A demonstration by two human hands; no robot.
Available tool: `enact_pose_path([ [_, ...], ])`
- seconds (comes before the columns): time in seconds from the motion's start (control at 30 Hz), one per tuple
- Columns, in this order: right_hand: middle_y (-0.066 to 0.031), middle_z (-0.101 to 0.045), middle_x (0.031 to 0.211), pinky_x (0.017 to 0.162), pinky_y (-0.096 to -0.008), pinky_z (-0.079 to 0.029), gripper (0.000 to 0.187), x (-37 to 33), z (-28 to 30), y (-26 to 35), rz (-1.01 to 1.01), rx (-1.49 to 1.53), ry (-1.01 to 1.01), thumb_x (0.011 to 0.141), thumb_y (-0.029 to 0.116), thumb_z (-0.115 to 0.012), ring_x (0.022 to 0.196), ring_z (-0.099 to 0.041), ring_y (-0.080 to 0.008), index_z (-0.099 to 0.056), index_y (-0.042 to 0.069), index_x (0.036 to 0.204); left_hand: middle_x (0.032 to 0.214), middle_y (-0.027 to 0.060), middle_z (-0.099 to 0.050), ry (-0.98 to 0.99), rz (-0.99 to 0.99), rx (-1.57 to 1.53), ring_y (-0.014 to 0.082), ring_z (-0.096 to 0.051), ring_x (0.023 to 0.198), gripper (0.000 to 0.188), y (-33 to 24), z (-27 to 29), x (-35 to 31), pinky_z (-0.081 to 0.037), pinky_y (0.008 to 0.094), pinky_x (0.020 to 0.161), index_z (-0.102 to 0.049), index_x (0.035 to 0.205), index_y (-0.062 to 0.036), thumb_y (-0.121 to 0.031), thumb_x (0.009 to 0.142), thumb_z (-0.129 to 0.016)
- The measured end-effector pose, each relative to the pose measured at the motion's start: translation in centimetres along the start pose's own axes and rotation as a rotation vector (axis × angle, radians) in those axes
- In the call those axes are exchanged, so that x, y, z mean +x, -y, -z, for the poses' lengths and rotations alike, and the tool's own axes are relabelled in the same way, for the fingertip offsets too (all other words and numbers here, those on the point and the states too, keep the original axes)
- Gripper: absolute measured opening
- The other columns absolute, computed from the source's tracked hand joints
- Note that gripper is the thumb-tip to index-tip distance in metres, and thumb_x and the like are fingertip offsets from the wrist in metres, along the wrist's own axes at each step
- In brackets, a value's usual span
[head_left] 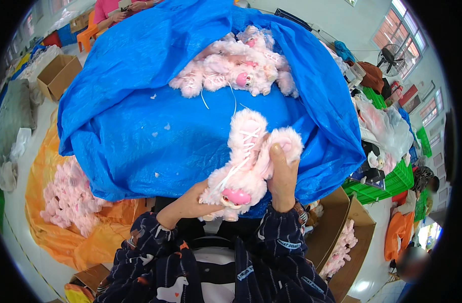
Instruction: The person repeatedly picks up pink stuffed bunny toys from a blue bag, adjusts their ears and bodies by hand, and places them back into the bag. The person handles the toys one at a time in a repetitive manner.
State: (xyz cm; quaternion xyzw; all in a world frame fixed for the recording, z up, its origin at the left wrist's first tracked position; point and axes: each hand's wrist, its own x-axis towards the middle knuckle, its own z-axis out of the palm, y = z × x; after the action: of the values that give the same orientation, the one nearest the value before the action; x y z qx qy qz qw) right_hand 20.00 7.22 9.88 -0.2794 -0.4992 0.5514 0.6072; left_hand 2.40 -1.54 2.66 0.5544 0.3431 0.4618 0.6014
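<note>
A pink plush toy [243, 166] with long furry ears is held over the near edge of a blue tarp [140, 146]. White lacing runs up one ear, and a loose white ribbon trails across the body. Its small face with a shiny pink forehead points toward me. My left hand [193, 203] grips the toy by the head, its fingertips hidden behind the fur. Around the other ear my right hand [282, 177] is closed, thumb pressed on top. Farther back on the tarp lies a pile of similar pink plush toys [241, 63], some with white strings hanging loose.
On the left, an orange sheet [44, 202] holds a heap of pink plush pieces [72, 194]. A cardboard box [360, 237] with pink plush stands at my right. Beyond are a green crate [387, 184], an open carton [59, 76] and a person in pink [107, 10].
</note>
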Motion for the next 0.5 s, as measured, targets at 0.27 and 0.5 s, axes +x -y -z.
enact_pose_path([
  [0.27, -0.0082, -0.055, 0.106, 0.079, -0.0222, -0.041, 0.043, 0.9, -0.4, 1.3, 0.112, -0.235, -0.036, 0.082, 0.017, -0.059, 0.089, -0.051, -0.0101, -0.049, -0.004, 0.118, 0.121, 0.0117, -0.048, 0.020, -0.012, 0.038, 0.0183, -0.047, 0.110, 0.064, 0.5, 0.3, 0.1, -0.036, 0.0326, 0.094, -0.037, 0.127, 0.0014, -0.008, 0.072, -0.068],
  [0.5, -0.0045, -0.057, 0.093, 0.069, -0.0198, -0.042, 0.041, 2.0, 0.8, 2.5, 0.030, -0.339, 0.004, 0.082, 0.015, -0.059, 0.077, -0.051, -0.0077, -0.049, -0.001, 0.119, 0.117, 0.0100, -0.051, -0.021, -0.019, 0.065, 0.0165, -0.048, 0.107, 0.060, 0.6, 0.5, 0.1, -0.038, 0.0315, 0.092, -0.040, 0.124, 0.0005, -0.006, 0.072, -0.069],
])
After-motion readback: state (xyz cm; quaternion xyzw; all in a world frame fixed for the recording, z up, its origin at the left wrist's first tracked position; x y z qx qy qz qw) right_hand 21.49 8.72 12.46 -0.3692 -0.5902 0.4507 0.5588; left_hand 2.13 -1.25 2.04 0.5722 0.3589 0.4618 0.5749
